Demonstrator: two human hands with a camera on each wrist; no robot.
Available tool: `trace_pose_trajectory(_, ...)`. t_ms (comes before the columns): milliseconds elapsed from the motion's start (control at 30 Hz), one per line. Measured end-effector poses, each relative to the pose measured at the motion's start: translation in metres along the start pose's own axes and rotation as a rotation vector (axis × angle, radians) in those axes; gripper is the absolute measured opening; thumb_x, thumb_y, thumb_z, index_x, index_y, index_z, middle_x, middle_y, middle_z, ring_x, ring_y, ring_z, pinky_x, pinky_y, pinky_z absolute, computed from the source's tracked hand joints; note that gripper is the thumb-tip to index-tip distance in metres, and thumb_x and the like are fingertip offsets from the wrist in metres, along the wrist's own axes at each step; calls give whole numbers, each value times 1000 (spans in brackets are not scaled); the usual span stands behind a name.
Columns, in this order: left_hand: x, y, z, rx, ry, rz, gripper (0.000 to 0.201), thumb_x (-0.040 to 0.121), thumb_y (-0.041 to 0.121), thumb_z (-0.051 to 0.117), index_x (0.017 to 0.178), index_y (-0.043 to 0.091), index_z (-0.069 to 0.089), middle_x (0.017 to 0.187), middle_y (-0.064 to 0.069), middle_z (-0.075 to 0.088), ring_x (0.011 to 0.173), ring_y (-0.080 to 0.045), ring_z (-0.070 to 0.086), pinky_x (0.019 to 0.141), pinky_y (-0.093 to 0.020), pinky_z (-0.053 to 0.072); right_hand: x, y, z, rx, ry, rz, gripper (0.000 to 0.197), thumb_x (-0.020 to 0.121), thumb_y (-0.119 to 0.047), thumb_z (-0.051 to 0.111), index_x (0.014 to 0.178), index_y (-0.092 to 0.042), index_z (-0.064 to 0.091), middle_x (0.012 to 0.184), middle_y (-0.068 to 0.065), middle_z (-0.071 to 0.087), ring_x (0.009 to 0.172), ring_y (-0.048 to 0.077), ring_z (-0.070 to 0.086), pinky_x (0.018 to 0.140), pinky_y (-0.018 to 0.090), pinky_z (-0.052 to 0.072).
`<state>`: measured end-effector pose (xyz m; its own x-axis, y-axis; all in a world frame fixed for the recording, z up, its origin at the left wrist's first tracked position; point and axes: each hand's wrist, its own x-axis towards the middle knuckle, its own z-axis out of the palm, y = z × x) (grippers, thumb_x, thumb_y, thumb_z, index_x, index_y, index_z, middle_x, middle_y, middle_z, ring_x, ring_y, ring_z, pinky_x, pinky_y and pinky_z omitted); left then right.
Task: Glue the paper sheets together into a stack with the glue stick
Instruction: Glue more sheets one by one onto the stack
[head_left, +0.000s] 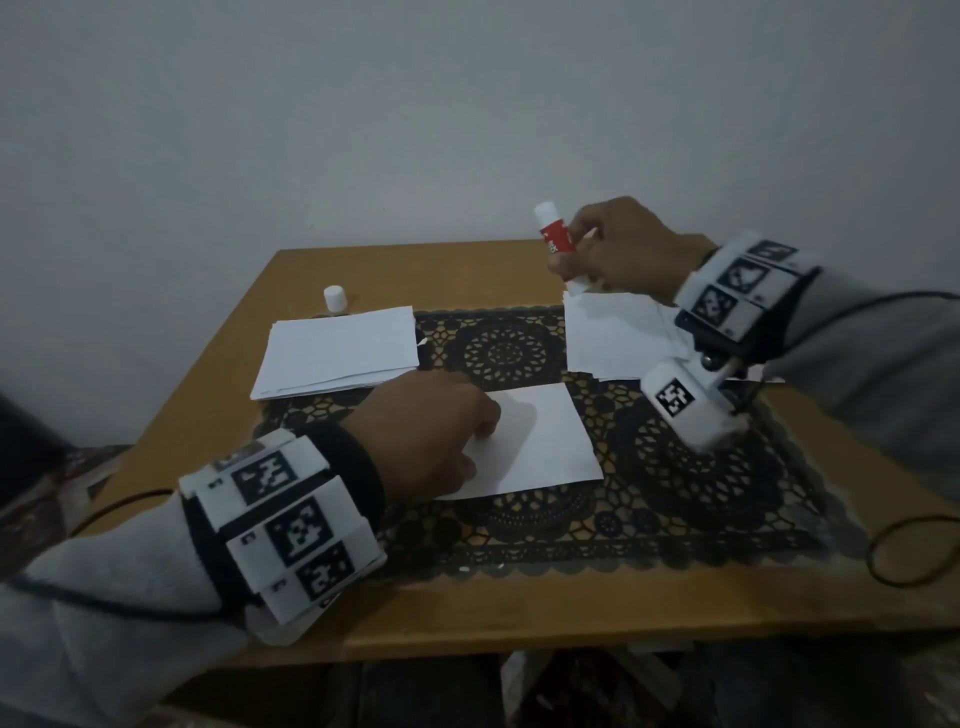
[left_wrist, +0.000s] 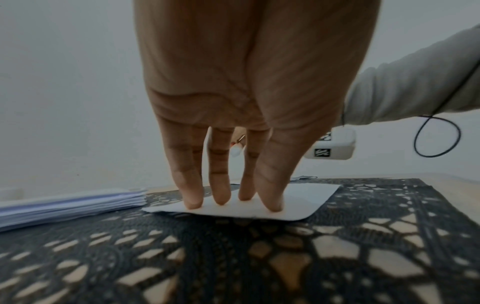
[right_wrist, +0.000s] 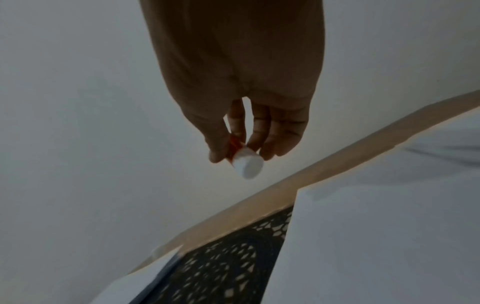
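White sheet (head_left: 540, 441) pinned flat on the black lace mat (head_left: 675, 499).
Left hand (head_left: 431, 431) presses it with straight fingers (left_wrist: 221, 185); right hand (head_left: 618, 244) grips the red glue stick (head_left: 557, 236), raised above the far loose sheets (head_left: 608, 338).

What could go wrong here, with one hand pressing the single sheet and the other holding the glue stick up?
The left hand pins only one end of the single sheet, so its free end might lift or wrinkle under the glue stick. The loose pile lies right under the right hand and could get brushed. The cap stands off, so glue may dry.
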<state>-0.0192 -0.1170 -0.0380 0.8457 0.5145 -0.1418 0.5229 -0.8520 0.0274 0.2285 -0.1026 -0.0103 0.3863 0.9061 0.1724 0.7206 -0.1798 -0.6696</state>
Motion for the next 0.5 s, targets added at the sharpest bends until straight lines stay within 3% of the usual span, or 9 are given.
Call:
trace_pose_trajectory(100, 0, -2, 0, -5, -8, 36, 33, 88, 30, 61, 121, 26, 61, 113, 2, 57, 101, -18, 54, 86, -30, 49, 28, 5, 16, -133, 13, 33, 30, 72, -24, 82, 97, -12, 69, 95, 5, 68, 86, 21, 64, 78, 32, 50)
trace_pose_trajectory(233, 2, -6, 0, -49, -32, 54, 30, 89, 21, 53, 117, 22, 65, 108, -1, 56, 99, -17, 54, 87, -33, 51, 53, 12, 32, -276, 21, 83, 29, 66, -23, 84, 86, -11, 67, 87, 6, 67, 82, 22, 63, 57, 26, 40)
trace_pose_trajectory(333, 5, -7, 2, -61, -27, 55, 29, 86, 18, 52, 110, 18, 68, 105, -2, 58, 96, -19, 56, 86, -35, 52, 62, 18, 39, -306, 16, 105, 33, 64, -23, 85, 87, -10, 65, 88, 7, 64, 82, 23, 60, 53, 25, 37)
trace_pose_trajectory(500, 13, -7, 7, -67, -33, 52, 28, 89, 17, 52, 111, 16, 68, 102, -4, 59, 93, -18, 58, 81, -28, 51, 68, 19, 41, -291, 9, 128, 41, 60, -26, 88, 89, -7, 68, 87, 8, 66, 77, 21, 59, 52, 25, 39)
